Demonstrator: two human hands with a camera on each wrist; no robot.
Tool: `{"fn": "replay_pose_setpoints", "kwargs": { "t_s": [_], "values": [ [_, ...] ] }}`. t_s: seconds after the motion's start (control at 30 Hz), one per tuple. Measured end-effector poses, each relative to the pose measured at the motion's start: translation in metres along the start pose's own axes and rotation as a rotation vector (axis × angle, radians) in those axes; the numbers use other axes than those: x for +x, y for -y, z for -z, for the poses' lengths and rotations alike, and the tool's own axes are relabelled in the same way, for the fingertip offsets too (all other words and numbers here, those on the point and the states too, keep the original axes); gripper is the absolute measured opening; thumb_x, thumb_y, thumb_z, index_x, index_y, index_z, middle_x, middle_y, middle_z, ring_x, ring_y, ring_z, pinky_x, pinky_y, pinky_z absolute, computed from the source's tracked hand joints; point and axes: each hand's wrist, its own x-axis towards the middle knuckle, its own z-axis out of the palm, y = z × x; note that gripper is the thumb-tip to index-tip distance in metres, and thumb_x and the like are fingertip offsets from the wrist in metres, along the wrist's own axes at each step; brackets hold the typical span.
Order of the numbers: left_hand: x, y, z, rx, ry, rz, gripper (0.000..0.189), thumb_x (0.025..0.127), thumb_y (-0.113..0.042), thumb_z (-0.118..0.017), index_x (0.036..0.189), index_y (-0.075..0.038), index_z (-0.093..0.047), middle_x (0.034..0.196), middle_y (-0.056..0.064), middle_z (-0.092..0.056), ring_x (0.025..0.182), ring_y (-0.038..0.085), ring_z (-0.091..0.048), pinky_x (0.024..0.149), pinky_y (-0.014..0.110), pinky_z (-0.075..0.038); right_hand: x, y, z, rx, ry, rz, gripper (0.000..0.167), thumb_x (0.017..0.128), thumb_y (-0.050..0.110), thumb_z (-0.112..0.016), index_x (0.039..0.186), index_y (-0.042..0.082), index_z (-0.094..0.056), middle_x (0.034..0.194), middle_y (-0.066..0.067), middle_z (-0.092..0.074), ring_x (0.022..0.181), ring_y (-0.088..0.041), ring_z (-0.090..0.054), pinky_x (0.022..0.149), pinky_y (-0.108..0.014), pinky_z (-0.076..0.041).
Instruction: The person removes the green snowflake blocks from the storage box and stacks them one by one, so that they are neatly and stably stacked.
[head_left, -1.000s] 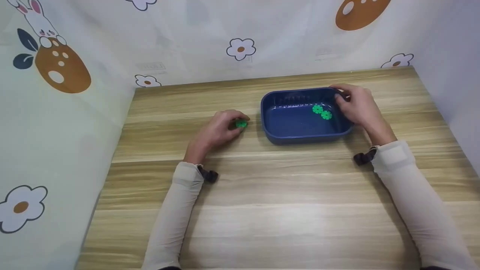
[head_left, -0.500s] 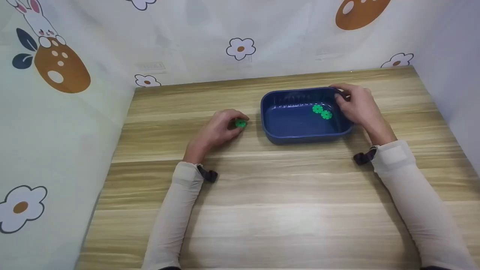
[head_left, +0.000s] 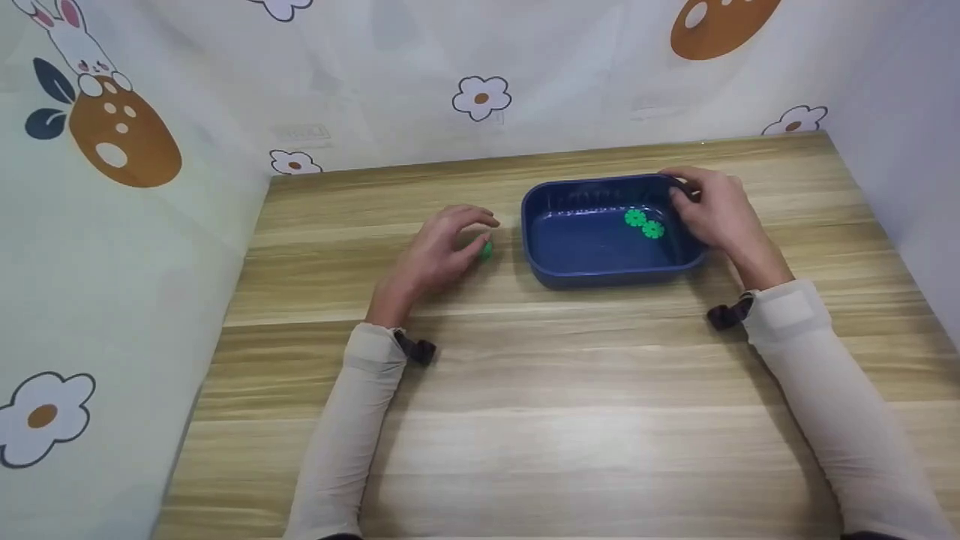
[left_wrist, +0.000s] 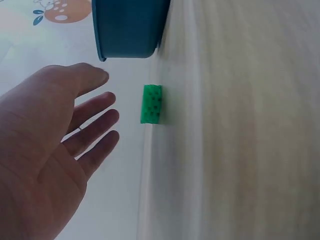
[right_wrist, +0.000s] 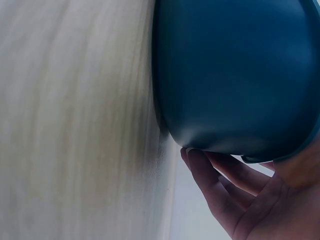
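My left hand hovers over the table, fingers parted and holding nothing. In the left wrist view, a small green piece with dark dots along its side stands on the table, apart from the fingertips. The thumb partly hides that piece in the head view. To its right is a dark blue rectangular plastic basin, where two green flower-shaped discs lie side by side. My right hand grips the basin's right end, thumb over the rim and fingers along the outside wall.
The basin stands on a wood-grain table, toward its back. A pale patterned backdrop rises behind the table and on the left. A plain pale wall borders the right side.
My left hand has let go of the green piece; its fingers have spread and lifted slightly away. The piece stays on the table. My right hand and the basin have not moved.
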Motion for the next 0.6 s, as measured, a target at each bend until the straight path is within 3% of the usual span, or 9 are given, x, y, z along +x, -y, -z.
{"fn": "replay_pose_setpoints", "kwargs": {
  "t_s": [0.13, 0.3, 0.43, 0.6],
  "values": [
    [0.002, -0.006, 0.001, 0.000, -0.058, -0.013, 0.024, 0.107, -0.016, -0.067, 0.129, -0.011, -0.076, 0.138, 0.004, -0.074, 0.138, 0.023, -0.062, 0.123, 0.044, -0.044, 0.001, 0.001, 0.000, -0.005, 0.007, 0.001, 0.040, 0.109, 0.016, -0.057, 0.147, 0.015, -0.068, 0.132, -0.028, -0.073, 0.118, -0.044, -0.071, 0.098, -0.063, -0.056],
    [0.011, -0.017, 0.000, 0.000, -0.101, -0.083, 0.024, 0.108, -0.017, -0.065, 0.128, -0.010, -0.077, 0.132, 0.004, -0.076, 0.132, 0.022, -0.066, 0.119, 0.041, -0.048, 0.001, 0.001, 0.000, -0.010, 0.013, -0.006, 0.040, 0.109, 0.016, -0.057, 0.147, 0.015, -0.068, 0.133, -0.029, -0.072, 0.119, -0.045, -0.070, 0.099, -0.063, -0.056],
    [0.024, -0.029, -0.005, -0.006, -0.097, -0.136, 0.024, 0.108, -0.014, -0.064, 0.127, -0.007, -0.076, 0.131, 0.007, -0.077, 0.131, 0.023, -0.067, 0.120, 0.040, -0.047, 0.000, 0.000, 0.001, -0.009, 0.013, -0.008, 0.040, 0.109, 0.016, -0.057, 0.148, 0.015, -0.067, 0.134, -0.029, -0.071, 0.119, -0.044, -0.070, 0.100, -0.064, -0.056],
    [0.040, -0.046, -0.017, -0.034, -0.075, -0.131, 0.025, 0.108, -0.014, -0.064, 0.128, -0.006, -0.076, 0.132, 0.006, -0.076, 0.131, 0.022, -0.065, 0.121, 0.038, -0.046, 0.000, -0.001, 0.001, 0.000, 0.014, -0.005, 0.040, 0.108, 0.015, -0.058, 0.147, 0.013, -0.067, 0.135, -0.030, -0.071, 0.122, -0.046, -0.071, 0.101, -0.066, -0.057]
  ]
}}
